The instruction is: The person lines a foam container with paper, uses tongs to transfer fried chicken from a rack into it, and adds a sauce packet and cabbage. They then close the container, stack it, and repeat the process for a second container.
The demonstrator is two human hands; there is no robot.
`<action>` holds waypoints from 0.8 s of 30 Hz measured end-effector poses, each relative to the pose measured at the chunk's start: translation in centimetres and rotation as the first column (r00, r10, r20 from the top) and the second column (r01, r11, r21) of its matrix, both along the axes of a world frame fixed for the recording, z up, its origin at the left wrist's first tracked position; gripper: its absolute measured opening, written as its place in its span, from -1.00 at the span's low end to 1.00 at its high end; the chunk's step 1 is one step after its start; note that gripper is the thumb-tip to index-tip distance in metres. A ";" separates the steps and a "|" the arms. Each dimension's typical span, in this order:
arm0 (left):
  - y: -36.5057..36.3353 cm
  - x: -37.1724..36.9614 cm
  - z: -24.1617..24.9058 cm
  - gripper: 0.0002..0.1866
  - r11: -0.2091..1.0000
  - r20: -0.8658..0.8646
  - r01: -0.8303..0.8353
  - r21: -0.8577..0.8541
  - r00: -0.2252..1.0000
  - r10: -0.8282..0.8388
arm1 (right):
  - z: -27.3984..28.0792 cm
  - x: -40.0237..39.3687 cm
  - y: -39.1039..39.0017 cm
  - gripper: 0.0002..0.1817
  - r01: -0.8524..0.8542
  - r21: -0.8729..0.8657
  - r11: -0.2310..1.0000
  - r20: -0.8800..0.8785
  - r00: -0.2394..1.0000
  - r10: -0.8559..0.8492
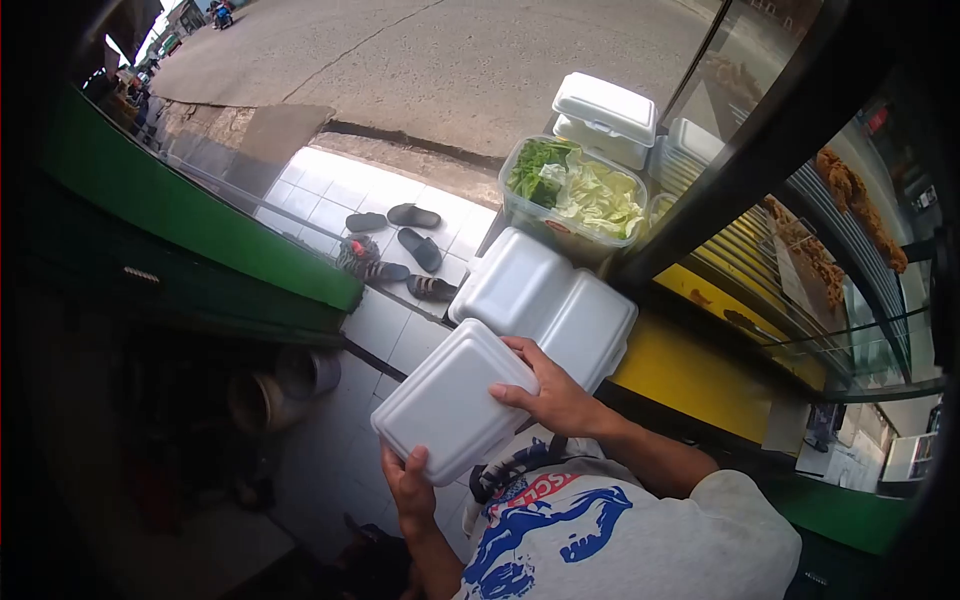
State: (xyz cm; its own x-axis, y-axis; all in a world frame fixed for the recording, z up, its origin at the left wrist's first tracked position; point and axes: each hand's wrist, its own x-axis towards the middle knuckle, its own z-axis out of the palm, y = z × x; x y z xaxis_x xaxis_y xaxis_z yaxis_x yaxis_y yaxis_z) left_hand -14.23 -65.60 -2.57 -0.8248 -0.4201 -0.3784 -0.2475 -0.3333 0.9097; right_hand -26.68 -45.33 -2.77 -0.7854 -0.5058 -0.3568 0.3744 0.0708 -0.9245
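Note:
A closed white foam takeaway box (450, 400) is held in front of my body between both hands. My left hand (408, 485) grips its near left corner, thumb on the lid and the other fingers mostly hidden underneath. At the right edge, my right hand (548, 392) has its thumb on the lid and its fingers around the far side. Just beyond lies another white foam box (520, 290), spread open on the counter, next to my right hand but apart from it. What either box contains cannot be seen.
Behind the open box stands a clear plastic tub (570, 225) of lettuce and green leaves. More foam boxes (605, 108) are stacked beside it. A glass display case with fried food (850, 200) rises on the right. Sandals (418, 248) lie on white tiles near a green counter (220, 210).

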 end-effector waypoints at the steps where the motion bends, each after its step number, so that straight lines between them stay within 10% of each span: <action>1: -1.0 -1.5 0.1 -0.22 1.000 0.001 0.017 -0.001 1.000 -0.017 | 0.5 -1.0 -0.7 -0.16 0.012 -0.012 1.000 0.002 1.000 -0.012; 14: -7.5 -22.4 0.3 -0.24 0.918 -0.088 0.384 0.096 0.922 -0.376 | 3.1 -12.9 -2.4 -0.08 0.423 -0.013 0.906 -0.084 0.902 -0.423; 19: -8.2 -29.6 0.1 -0.30 0.889 -0.123 0.437 0.136 0.898 -0.422 | 3.8 -21.5 1.0 -0.14 0.869 -0.263 0.420 0.060 0.449 -0.891; 24: -9.8 -34.7 -1.7 -0.34 0.848 -0.119 0.509 0.152 0.861 -0.495 | 0.1 -30.2 6.4 -0.08 0.997 -0.064 0.043 0.325 0.062 -0.944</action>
State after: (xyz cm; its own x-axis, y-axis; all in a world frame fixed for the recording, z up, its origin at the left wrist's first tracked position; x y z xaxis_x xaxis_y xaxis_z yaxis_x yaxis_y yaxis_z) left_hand -48.95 -75.43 -4.25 -0.9333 0.1247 -0.3368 -0.3591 -0.3342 0.8714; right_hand -56.84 -38.96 -2.70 -0.5696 0.6022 -0.5594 0.0508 -0.6534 -0.7553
